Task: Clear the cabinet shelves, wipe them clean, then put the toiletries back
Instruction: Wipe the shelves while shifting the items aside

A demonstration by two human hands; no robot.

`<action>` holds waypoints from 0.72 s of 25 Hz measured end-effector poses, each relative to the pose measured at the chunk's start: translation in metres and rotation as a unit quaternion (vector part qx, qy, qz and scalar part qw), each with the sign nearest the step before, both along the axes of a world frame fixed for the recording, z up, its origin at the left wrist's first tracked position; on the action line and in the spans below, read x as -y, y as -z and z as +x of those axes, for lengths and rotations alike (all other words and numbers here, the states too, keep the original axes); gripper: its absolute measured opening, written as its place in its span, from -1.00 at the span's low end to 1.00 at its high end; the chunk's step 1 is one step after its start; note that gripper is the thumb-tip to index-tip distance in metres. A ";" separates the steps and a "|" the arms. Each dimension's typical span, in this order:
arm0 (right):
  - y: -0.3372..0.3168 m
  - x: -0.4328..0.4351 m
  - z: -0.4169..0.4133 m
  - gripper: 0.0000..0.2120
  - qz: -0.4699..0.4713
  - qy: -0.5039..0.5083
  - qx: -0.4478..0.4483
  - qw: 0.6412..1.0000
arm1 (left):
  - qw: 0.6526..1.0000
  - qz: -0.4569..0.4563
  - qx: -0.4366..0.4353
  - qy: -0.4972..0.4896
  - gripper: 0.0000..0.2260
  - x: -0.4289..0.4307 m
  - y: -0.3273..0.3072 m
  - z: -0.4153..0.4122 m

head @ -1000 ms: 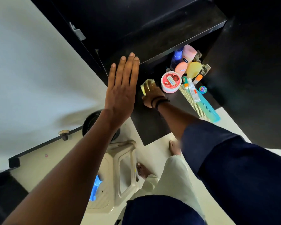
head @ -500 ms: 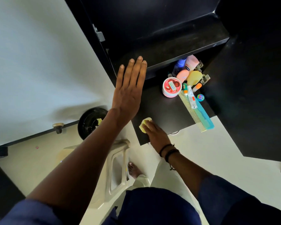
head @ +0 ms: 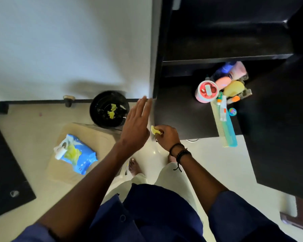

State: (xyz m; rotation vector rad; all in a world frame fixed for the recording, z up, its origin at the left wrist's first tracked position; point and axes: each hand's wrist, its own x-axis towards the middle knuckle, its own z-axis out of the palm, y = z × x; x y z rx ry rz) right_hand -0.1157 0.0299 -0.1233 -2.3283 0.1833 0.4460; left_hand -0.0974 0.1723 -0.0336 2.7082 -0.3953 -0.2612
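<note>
My right hand [head: 166,137] grips a crumpled yellow wipe [head: 155,130] at the front left corner of the black lower shelf [head: 182,112]. My left hand [head: 136,126] is flat with straight fingers, its fingertips near the cabinet's left side panel [head: 157,49]. Toiletries stand bunched at the shelf's right: a round red-and-pink tub [head: 207,91], a yellow bottle [head: 234,88], a pink bottle [head: 239,70], a blue bottle [head: 225,69], a small white tube [head: 223,109] and a teal comb [head: 225,128] that overhangs the front edge. The upper shelf [head: 226,42] is bare.
On the floor stands a black bin [head: 109,109] with yellow wipes inside. A blue wipes packet [head: 77,154] lies on a beige stool [head: 87,137]. A dark panel [head: 3,172] sits at the far left. My bare feet stand below the shelf.
My right hand drew the wipe from the back of the shelf to its front left corner. My left hand slid down off the cabinet's edge. The view tilted down toward the floor.
</note>
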 end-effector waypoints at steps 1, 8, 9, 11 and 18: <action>0.001 -0.011 0.008 -0.84 0.020 0.011 -0.020 1.000 | 0.999 -0.009 -0.038 -0.037 -0.18 -0.013 0.012 -0.010; 0.019 -0.124 0.093 -0.78 0.199 0.102 -0.174 0.959 | 0.970 -0.060 -0.164 -0.170 -0.26 -0.098 0.053 -0.043; 0.020 -0.137 0.105 -0.73 0.234 0.108 -0.194 0.947 | 0.966 -0.058 -0.174 -0.181 -0.26 -0.106 0.055 -0.046; 0.024 -0.152 0.121 -0.65 0.269 0.125 -0.220 0.929 | 0.958 -0.056 -0.194 -0.202 -0.27 -0.117 0.056 -0.050; 0.017 -0.119 0.071 -0.63 0.264 0.173 -0.264 0.912 | 0.948 -0.072 -0.220 -0.220 -0.30 -0.116 0.059 -0.061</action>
